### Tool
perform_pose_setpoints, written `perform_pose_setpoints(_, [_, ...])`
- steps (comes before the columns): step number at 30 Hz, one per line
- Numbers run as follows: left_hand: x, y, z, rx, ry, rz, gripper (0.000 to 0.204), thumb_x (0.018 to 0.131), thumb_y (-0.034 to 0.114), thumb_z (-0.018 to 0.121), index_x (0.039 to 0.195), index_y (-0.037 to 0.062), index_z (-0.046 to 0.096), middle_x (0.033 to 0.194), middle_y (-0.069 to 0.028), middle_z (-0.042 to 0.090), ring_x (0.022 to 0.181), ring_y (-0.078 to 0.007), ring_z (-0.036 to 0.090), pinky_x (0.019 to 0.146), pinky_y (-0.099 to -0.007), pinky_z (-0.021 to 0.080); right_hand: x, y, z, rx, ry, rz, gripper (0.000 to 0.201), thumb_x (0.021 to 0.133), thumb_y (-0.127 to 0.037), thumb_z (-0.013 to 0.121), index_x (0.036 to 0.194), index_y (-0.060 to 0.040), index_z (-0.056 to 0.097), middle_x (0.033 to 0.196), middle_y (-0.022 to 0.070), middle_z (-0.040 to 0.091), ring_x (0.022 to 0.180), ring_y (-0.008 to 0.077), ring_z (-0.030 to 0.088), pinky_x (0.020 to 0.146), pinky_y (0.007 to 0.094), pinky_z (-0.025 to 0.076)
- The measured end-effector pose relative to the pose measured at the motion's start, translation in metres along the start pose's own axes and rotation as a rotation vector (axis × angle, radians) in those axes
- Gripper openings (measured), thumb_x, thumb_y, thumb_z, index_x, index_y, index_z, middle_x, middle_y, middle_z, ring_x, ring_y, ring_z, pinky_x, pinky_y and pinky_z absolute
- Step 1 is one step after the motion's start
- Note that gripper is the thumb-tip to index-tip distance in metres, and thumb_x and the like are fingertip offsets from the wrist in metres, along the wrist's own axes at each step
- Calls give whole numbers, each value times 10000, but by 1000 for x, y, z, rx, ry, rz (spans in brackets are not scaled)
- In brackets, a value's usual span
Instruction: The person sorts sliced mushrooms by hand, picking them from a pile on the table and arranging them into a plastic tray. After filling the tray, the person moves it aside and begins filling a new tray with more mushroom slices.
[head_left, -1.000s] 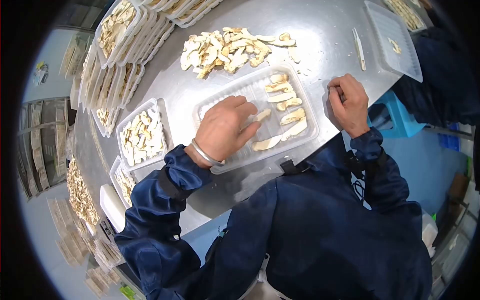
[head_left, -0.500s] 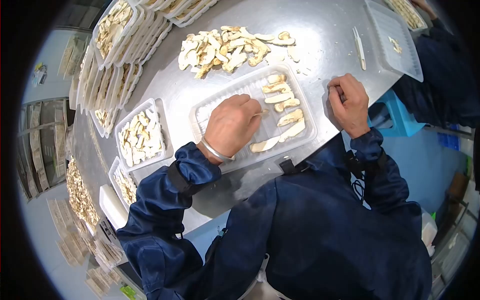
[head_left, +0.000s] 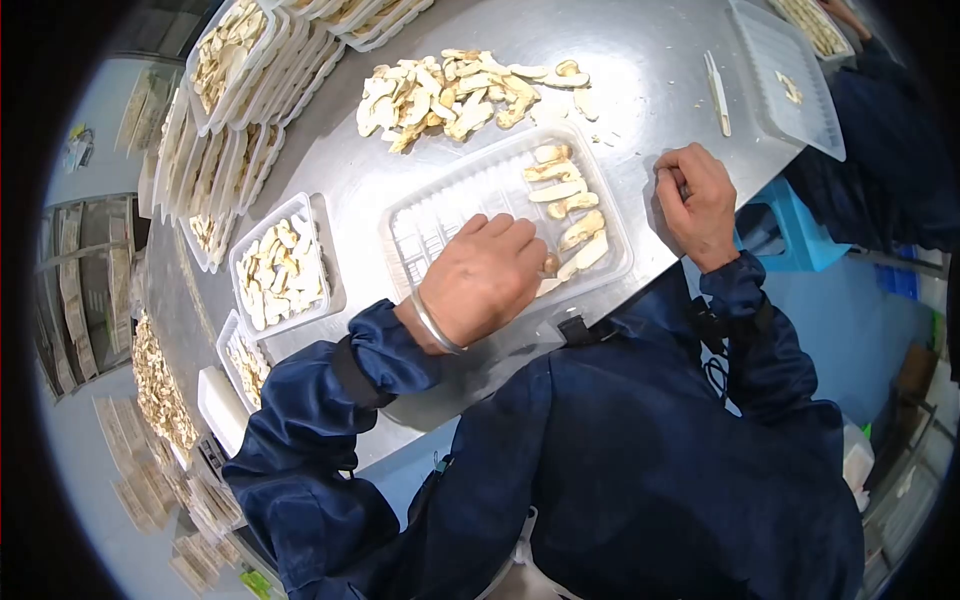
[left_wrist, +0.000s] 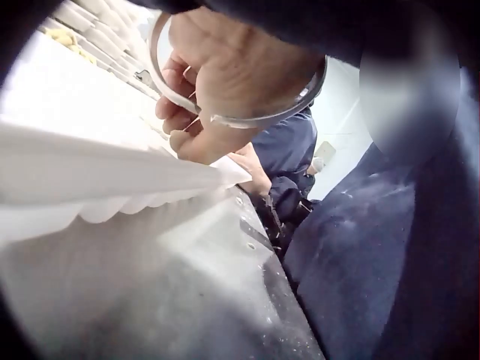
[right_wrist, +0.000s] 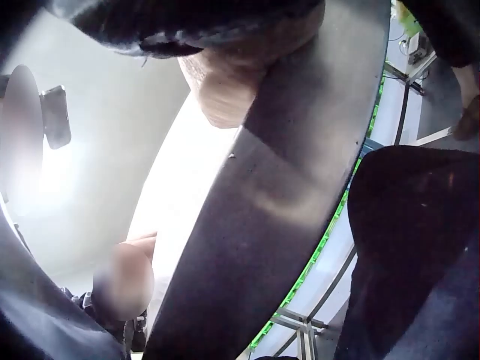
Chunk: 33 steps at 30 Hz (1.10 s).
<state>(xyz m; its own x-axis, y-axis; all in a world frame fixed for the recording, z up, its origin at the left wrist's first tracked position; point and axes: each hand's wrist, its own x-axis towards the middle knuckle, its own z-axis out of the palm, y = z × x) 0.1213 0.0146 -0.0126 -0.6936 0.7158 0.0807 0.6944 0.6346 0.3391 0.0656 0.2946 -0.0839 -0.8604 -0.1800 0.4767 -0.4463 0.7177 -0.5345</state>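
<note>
My left hand [head_left: 482, 278], with a metal bangle [head_left: 436, 322] on the wrist, is low over the near side of a clear plastic tray [head_left: 440, 190]. Its fingers point down, pinching a sliced mushroom [head_left: 550, 264] whose brownish end shows beside the fingertips. A column of mushroom slices [head_left: 555, 172] lies along the tray's right side. In the left wrist view the curled fingers [left_wrist: 178, 120] are above the tray's white wall [left_wrist: 112, 169]; the slice is hidden there. To the right of the tray my right hand [head_left: 698, 208] rests on the metal table, loosely curled, holding nothing visible.
A pile of mushroom slices [head_left: 440, 98] lies behind the tray. Stacked filled trays [head_left: 265, 90] stand at the back left, with a smaller filled tray [head_left: 280, 270] nearer. White tweezers [head_left: 717, 95] and another tray [head_left: 785, 80] are at right, near another person's sleeve [head_left: 890, 150].
My left hand reached for a loose slice in the tray's middle, pinched it, then shifted toward the near right, beside the column of slices. My right hand has stayed put.
</note>
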Motion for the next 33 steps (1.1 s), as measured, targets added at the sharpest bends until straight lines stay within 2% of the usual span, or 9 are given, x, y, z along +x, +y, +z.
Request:
perform_pose_setpoints(3, [-5, -6, -12, -220, 6, -112, 249, 826, 75, 690, 1065, 20, 647, 960, -158, 631, 872, -362, 632, 752, -422, 511, 0, 0, 0, 5, 7, -11, 50, 805, -21, 649, 839, -42, 620, 747, 85, 565, 674, 271, 544, 671, 383, 410])
perform_pose_setpoints(7, [-6, -10, -5, -310, -47, -268, 176, 853, 119, 707, 998, 32, 656, 831, -138, 629, 735, -339, 637, 688, -414, 511, 1, -1, 0, 7, -2, -2, 51, 804, -21, 650, 838, -41, 618, 745, 90, 560, 675, 277, 543, 669, 384, 410])
perform_pose_setpoints(10, [-2, -9, -1, -312, -97, -302, 135, 846, 125, 670, 874, 13, 601, 845, -166, 602, 804, -386, 615, 715, -470, 491, 0, -1, -2, 10, 3, 1, 53, 802, -20, 650, 837, -40, 616, 747, 92, 559, 678, 285, 544, 669, 389, 412])
perform_pose_setpoints(13, [-3, -11, 1, -324, -116, -305, 124, 855, 130, 702, 899, 29, 645, 784, -126, 621, 707, -318, 635, 653, -395, 502, 1, -2, -1, 2, 3, 1, 53, 801, -20, 649, 836, -41, 614, 750, 91, 560, 683, 289, 545, 672, 393, 415])
perform_pose_setpoints(16, [-3, -10, 0, -387, -169, -318, 111, 852, 112, 698, 897, 22, 652, 767, -129, 622, 683, -298, 635, 639, -378, 503, 2, -2, -2, -3, 5, 2, 51, 801, -21, 647, 834, -42, 614, 750, 91, 559, 688, 290, 547, 675, 395, 414])
perform_pose_setpoints(19, [-1, -19, -5, -434, -115, -274, 105, 858, 94, 690, 926, 18, 664, 785, -132, 636, 675, -275, 642, 631, -358, 506, 2, -1, -1, 5, 8, 0, 51, 800, -19, 645, 832, -43, 614, 747, 93, 555, 689, 288, 546, 671, 395, 410])
perform_pose_setpoints(24, [42, -66, -25, -78, 305, -269, 131, 857, 121, 688, 938, 18, 700, 801, -137, 648, 677, -272, 645, 642, -358, 510, 2, -2, -1, 14, 3, 7, 48, 798, -18, 639, 828, -43, 611, 742, 94, 545, 680, 286, 539, 665, 390, 400])
perform_pose_setpoints(30, [90, -102, -10, 172, 162, -350, 226, 784, 242, 721, 886, 42, 746, 806, -116, 657, 744, -309, 654, 693, -411, 510, 2, -4, -3, 17, -4, 18, 55, 796, -24, 642, 835, -44, 610, 739, 89, 538, 682, 282, 534, 668, 387, 399])
perform_pose_setpoints(33, [92, -101, -7, 94, 129, -415, 171, 771, 180, 708, 828, 20, 722, 852, -152, 666, 827, -336, 653, 755, -429, 519, 2, -3, -3, 3, -22, 23, 55, 797, -24, 642, 834, -45, 607, 741, 88, 539, 689, 279, 538, 669, 386, 400])
